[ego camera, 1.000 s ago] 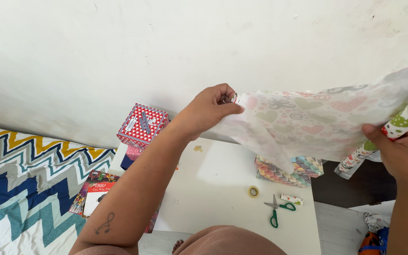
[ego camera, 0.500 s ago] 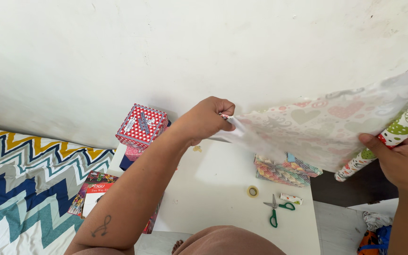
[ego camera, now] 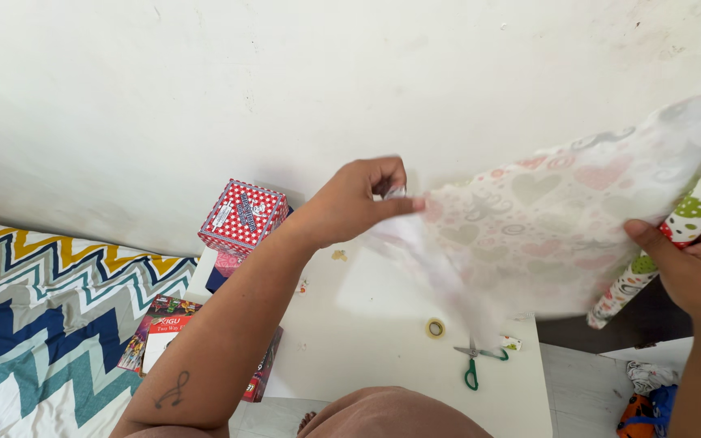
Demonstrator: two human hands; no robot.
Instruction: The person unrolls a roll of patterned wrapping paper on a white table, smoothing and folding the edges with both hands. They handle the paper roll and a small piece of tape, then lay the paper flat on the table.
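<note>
My left hand [ego camera: 360, 199] pinches the loose end of a sheet of wrapping paper [ego camera: 553, 235], pale with hearts showing through its white back. The sheet stretches across to my right hand [ego camera: 695, 272], which grips the roll of wrapping paper [ego camera: 683, 223] with green and red spots at the right edge. The paper hangs in the air above a white table [ego camera: 367, 324] and hides part of it.
On the table lie green-handled scissors [ego camera: 476, 363], a small tape roll [ego camera: 435, 328] and a red patterned box [ego camera: 243, 216] at the far left corner. Colourful packets [ego camera: 164, 324] sit by a zigzag bedspread [ego camera: 42, 324]. A white wall [ego camera: 285, 81] stands behind.
My left hand has dropped lower and pulled the paper's end downward; the sheet now sags over the table and hides the patterned item that lay near the scissors.
</note>
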